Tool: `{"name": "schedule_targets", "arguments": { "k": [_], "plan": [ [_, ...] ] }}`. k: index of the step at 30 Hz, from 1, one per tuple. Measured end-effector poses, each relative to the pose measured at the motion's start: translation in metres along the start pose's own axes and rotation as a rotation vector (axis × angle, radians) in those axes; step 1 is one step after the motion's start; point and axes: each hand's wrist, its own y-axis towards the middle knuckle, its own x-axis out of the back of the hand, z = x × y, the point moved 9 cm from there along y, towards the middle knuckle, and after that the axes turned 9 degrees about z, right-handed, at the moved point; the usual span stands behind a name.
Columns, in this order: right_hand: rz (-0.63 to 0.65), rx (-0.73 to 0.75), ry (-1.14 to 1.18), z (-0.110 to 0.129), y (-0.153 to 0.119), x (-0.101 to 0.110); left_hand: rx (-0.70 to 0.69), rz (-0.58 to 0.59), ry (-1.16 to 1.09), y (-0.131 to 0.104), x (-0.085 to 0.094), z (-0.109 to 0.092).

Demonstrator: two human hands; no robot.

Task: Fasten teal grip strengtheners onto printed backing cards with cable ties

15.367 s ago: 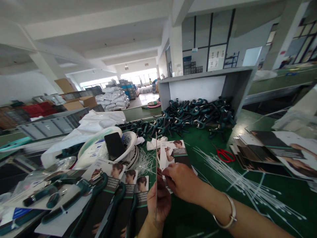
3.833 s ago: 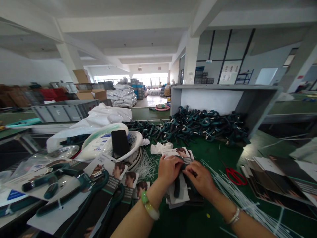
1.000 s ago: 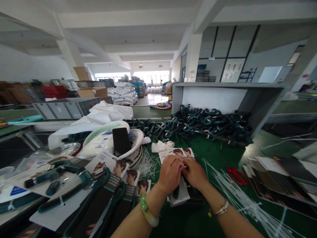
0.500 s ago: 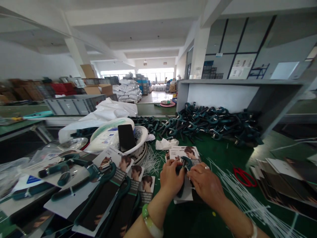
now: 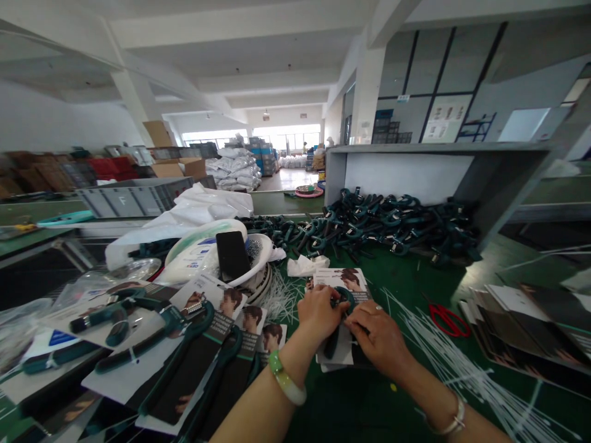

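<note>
A dark green hand grip (image 5: 331, 344) lies on a printed card (image 5: 348, 282) on the green table. Bent over the upper part of the grip, my left hand (image 5: 319, 312) has its fingers closed round it; a green and white bangle is on that wrist. From the right, my right hand (image 5: 376, 329) reaches the same grip with thumb and fingertips pinched together. Whatever lies between those fingertips is too small to make out. The two hands nearly touch, and they hide the middle of the grip.
Carded grips (image 5: 184, 332) cover the left side. A phone (image 5: 233, 255) rests on a white bowl. Loose grips (image 5: 369, 221) are heaped at the back. Red scissors (image 5: 447, 319), white zip ties (image 5: 443, 357) and stacked cards (image 5: 521, 326) lie at the right.
The camera view has shifted slightly. My left hand now sits a little higher over the grip, with the wrist more in view. My right hand remains pinched beside it.
</note>
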Motion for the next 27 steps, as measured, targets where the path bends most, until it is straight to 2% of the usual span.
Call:
{"name": "schedule_targets", "arguments": {
  "k": [3, 6, 9, 12, 14, 17, 19, 21, 23, 25, 27],
  "plan": [
    [-0.018, -0.029, 0.062, -0.004, -0.001, 0.001, -0.064, 0.030, 0.015, 0.001, -0.001, -0.006],
    [0.014, -0.004, 0.058, -0.002, 0.000, -0.002, -0.047, 0.034, 0.037, 0.003, 0.001, -0.005],
    [0.139, 0.028, -0.049, 0.006, 0.006, -0.010, -0.032, 0.043, 0.036, 0.005, 0.000, -0.004],
    [0.280, -0.020, -0.233, 0.008, 0.010, -0.017, -0.039, 0.047, -0.028, 0.005, -0.001, -0.001],
    [0.325, -0.048, -0.282, 0.007, 0.008, -0.017, -0.047, -0.032, -0.087, 0.000, 0.008, 0.004],
    [0.336, -0.018, -0.179, 0.008, 0.000, -0.011, -0.040, -0.296, -0.163, -0.023, 0.031, 0.022],
    [0.334, 0.029, -0.090, 0.010, -0.006, -0.006, 0.012, -0.456, -0.263, -0.045, 0.039, 0.043],
    [0.353, 0.066, -0.074, 0.014, -0.010, -0.003, 0.111, -0.515, -0.454, -0.064, 0.030, 0.069],
    [0.367, 0.071, -0.145, 0.017, -0.012, -0.004, 0.167, -0.451, -0.675, -0.073, 0.009, 0.086],
    [0.355, 0.063, -0.245, 0.020, -0.012, -0.007, 0.129, -0.344, -0.837, -0.074, -0.011, 0.086],
    [0.313, 0.068, -0.306, 0.024, -0.011, -0.010, 0.069, -0.285, -0.882, -0.072, -0.019, 0.079]
  ]
}}
